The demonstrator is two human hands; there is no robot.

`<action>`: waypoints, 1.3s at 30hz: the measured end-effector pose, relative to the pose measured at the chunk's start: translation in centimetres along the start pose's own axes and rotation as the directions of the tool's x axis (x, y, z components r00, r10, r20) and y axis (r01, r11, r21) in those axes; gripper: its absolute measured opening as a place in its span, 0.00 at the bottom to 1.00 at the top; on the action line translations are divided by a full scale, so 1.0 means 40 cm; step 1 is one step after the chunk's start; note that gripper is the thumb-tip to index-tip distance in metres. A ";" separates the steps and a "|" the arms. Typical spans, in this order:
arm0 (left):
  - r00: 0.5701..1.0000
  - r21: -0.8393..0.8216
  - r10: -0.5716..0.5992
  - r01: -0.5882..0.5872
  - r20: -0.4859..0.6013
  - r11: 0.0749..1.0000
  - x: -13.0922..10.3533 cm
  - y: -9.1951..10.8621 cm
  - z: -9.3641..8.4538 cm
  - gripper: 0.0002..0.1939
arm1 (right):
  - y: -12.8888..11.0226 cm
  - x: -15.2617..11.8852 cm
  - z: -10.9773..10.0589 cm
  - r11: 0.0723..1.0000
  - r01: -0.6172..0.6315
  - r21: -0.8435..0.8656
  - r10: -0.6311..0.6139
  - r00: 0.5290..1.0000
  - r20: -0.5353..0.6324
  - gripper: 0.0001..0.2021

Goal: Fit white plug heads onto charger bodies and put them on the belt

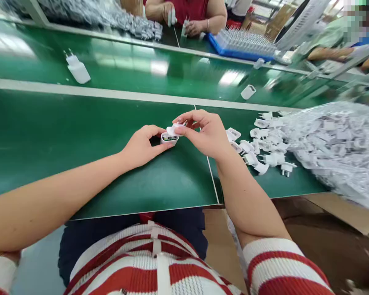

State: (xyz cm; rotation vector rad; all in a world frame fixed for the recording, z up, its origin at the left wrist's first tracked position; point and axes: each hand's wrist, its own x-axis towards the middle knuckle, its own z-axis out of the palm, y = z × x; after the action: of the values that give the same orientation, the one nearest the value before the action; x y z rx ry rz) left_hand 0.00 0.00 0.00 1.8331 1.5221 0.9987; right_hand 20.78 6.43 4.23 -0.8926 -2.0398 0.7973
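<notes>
Between the thumb and fingers of my left hand (146,145) is a white charger housing (169,142), its open end up and a circuit board showing inside. My right hand (203,130) pinches a white plug cap (174,129) with metal pins, tilted just over the housing's open end. Whether the two parts touch, I cannot tell. Right of my right hand lies a loose pile of white plug caps (264,141) on the green work surface (80,131).
A clear plastic bag of white parts (341,139) lies at the right. On the conveyor beyond are an assembled charger (79,70) and a white housing (248,92). Across it, a person's hands (195,28) hold white parts beside a blue tray (224,50). An open cardboard box (326,229) stands below right.
</notes>
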 end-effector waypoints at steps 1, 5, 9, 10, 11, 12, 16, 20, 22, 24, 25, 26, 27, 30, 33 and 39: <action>1.000 -0.007 0.012 -0.012 0.000 1.000 -0.001 -0.003 0.003 0.20 | -0.001 -0.003 0.006 1.000 0.017 0.004 -0.017 1.000 0.015 0.06; 0.999 -0.025 0.042 -0.042 -0.011 0.999 -0.001 -0.011 0.010 0.19 | 0.000 -0.010 0.027 0.999 0.042 -0.002 -0.042 0.997 0.057 0.04; 0.999 -0.023 0.044 -0.045 -0.015 0.999 0.001 -0.015 0.010 0.18 | 0.012 -0.010 0.035 0.999 0.015 -0.040 -0.012 0.997 0.079 0.05; 0.999 -0.024 0.046 -0.046 -0.017 0.999 0.002 -0.015 0.010 0.17 | 0.015 -0.010 0.034 0.999 0.012 -0.051 -0.007 0.996 0.094 0.06; 0.999 -0.028 0.048 -0.049 -0.020 0.998 0.002 -0.016 0.009 0.17 | 0.016 -0.010 0.032 0.998 0.015 -0.066 -0.007 0.994 0.113 0.06; 0.999 -0.033 0.048 -0.049 -0.019 0.998 0.002 -0.016 0.009 0.16 | 0.017 -0.010 0.029 0.996 0.022 -0.085 -0.010 0.991 0.133 0.06; 0.999 -0.062 0.036 -0.036 -0.004 0.997 0.002 -0.017 0.009 0.15 | 0.008 -0.011 0.021 0.974 0.069 -0.217 -0.031 0.984 0.173 0.04; 1.000 -0.131 0.009 -0.011 -0.012 0.991 0.001 -0.018 0.011 0.12 | -0.009 -0.014 0.025 0.934 0.113 -0.339 -0.060 0.985 0.164 0.04; 1.000 -0.154 0.006 -0.008 -0.015 0.988 0.001 -0.019 0.012 0.12 | -0.018 -0.018 0.031 0.911 0.110 -0.397 -0.054 0.987 0.150 0.04; 1.000 -0.144 0.011 -0.014 -0.021 0.989 0.000 -0.020 0.013 0.11 | -0.028 -0.022 0.038 0.883 0.085 -0.462 -0.035 0.993 0.117 0.05; 1.000 -0.133 0.015 -0.018 -0.024 0.991 0.000 -0.021 0.013 0.11 | -0.034 -0.023 0.041 0.868 0.073 -0.492 -0.025 0.994 0.103 0.05; 0.999 -0.121 0.019 -0.022 -0.026 0.992 0.000 -0.021 0.014 0.11 | -0.041 -0.024 0.044 0.853 0.062 -0.518 -0.015 0.996 0.093 0.05; 0.999 -0.113 0.021 -0.024 -0.028 0.993 -0.001 -0.021 0.014 0.11 | -0.049 -0.024 0.045 0.839 0.053 -0.541 -0.002 0.996 0.094 0.06; 0.999 -0.101 0.022 -0.025 -0.030 0.995 -0.002 -0.020 0.015 0.12 | -0.073 -0.017 0.045 0.791 0.043 -0.610 0.053 0.989 0.138 0.05; 0.999 -0.088 0.019 -0.022 -0.031 0.996 -0.001 -0.017 0.014 0.12 | -0.096 0.000 0.041 0.725 0.075 -0.685 0.092 0.975 0.204 0.05; 0.999 -0.072 0.012 -0.014 -0.032 0.997 0.002 -0.017 0.015 0.14 | -0.133 0.027 0.034 0.639 0.147 -0.755 0.196 0.918 0.344 0.09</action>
State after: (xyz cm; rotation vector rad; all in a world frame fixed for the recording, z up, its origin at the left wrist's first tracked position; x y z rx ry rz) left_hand 0.10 0.23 -0.87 1.7870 1.4748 1.0788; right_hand 17.43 3.98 8.01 -1.2940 -2.8177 0.0371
